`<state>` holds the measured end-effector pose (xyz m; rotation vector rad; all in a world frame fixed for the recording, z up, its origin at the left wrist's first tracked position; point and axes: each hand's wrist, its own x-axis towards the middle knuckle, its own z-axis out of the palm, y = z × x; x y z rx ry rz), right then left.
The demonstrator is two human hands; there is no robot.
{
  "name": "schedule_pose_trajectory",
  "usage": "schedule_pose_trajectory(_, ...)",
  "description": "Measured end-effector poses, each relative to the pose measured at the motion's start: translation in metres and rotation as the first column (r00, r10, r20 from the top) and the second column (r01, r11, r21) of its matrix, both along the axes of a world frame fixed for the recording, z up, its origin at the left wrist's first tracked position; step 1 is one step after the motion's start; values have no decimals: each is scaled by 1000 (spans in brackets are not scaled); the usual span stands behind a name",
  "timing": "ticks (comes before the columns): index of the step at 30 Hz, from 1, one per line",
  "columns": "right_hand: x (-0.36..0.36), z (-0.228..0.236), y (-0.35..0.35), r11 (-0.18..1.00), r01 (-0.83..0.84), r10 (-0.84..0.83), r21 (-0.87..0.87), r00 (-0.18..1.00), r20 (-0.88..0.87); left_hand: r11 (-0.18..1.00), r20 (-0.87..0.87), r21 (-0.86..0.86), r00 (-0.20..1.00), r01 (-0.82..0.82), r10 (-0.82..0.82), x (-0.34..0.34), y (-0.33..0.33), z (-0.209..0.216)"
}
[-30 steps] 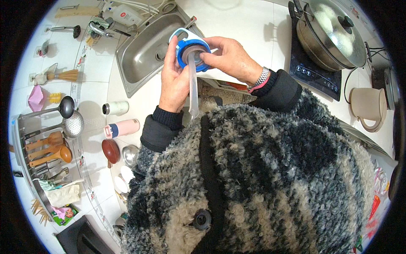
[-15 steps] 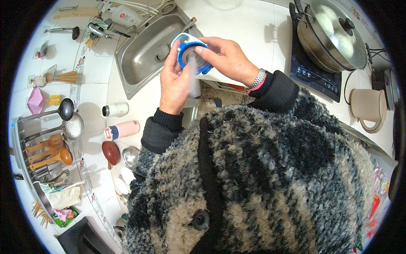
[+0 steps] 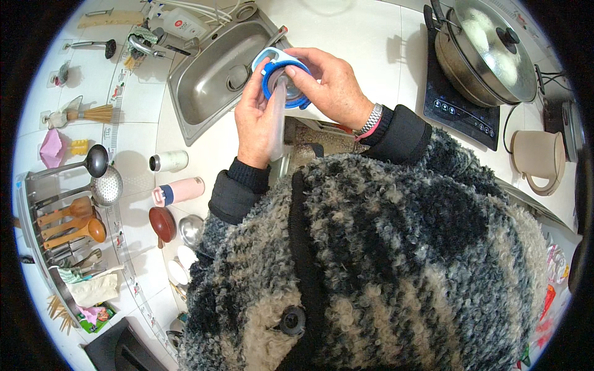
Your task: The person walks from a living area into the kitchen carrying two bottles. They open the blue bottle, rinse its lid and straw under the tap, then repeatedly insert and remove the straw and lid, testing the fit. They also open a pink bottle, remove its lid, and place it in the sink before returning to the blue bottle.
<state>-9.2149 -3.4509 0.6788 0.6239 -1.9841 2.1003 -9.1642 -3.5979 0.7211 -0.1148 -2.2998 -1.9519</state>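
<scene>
1. In the head view, the white table (image 3: 365,37) is showing its surface between the sink (image 3: 201,89) and the black cooktop (image 3: 461,114), giving sideways room beyond the right hand (image 3: 334,86).
2. The table's front edge is running beneath the hands, with the coat (image 3: 365,247) filling the space on the near side.
3. Both hands are grasping a blue-rimmed lid (image 3: 286,86) above that edge, just beside the sink's near rim; the left hand (image 3: 252,120) is supporting its left side, and the right thumb is resting on its ring.
4. A translucent strip (image 3: 278,127) is hanging from the lid beside the left thumb.
5. Right of the hands, a lidded pot (image 3: 473,55) is standing on the cooktop, and a beige jug (image 3: 538,151) is sitting farther along the table.
6. Toward the table's left wall side, a pale bottle (image 3: 170,161), a pink bottle (image 3: 180,190) and a brown bowl (image 3: 162,224) are lining up, limiting room leftward.
</scene>
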Motion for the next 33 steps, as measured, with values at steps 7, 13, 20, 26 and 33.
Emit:
schedule_pose_trajectory(7,3,2,1,998,-19,20,-53,1000,18,1000,-99,1,995,13,-12,2,-2,-7)
schedule_pose_trajectory(13,2,3,5,981,-168,174,-95,983,56,994,-143,-47,986,-98,90,0,-3,-11)
schedule_pose_trajectory(20,3,6,3,986,-154,156,-63,987,27,991,-131,46,983,-126,131,2,-2,-8)
schedule_pose_trajectory(26,6,5,3,997,-62,59,-51,997,-57,992,-128,90,986,-91,102,3,3,-4)
schedule_pose_trajectory(33,2,12,10,970,-245,245,-12,969,25,980,-129,136,978,-146,164,2,3,-9)
